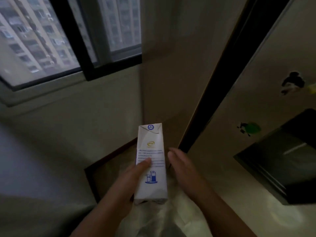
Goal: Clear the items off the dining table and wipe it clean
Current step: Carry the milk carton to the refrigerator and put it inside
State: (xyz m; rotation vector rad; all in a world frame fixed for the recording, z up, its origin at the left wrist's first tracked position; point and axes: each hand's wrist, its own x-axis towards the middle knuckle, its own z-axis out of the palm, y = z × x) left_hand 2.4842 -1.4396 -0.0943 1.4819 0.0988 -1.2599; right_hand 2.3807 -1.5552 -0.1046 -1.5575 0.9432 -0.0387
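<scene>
So the left hand (130,178) has its fingers (145,163) wrapped on the tall white milk carton with blue print (151,161), thumb pressed flat across the printed face about halfway up, the rest of the grip hidden behind the box. Definitely holding it, carton's off any surface and up in the air in front of the person. Long axis runs away from the wrist, folded top pointing up and forward toward the beige wall corner (171,74), bottom end sitting down by the heel of the palm.

The right hand (183,170) is just to the right of the carton, fingers loose and straight, not holding anything. There's a thin gap between them and the carton's right edge, so close but apart.

Below both hands there's something pale and crinkly, looks like a white plastic bag (164,219), maybe a bin liner, hard to tell in this light. My guess is the carton goes straight down into it, bottom end first, and the right hand's the free one to hold the bag open. Further out: dark-framed window (71,40) upper left.
</scene>
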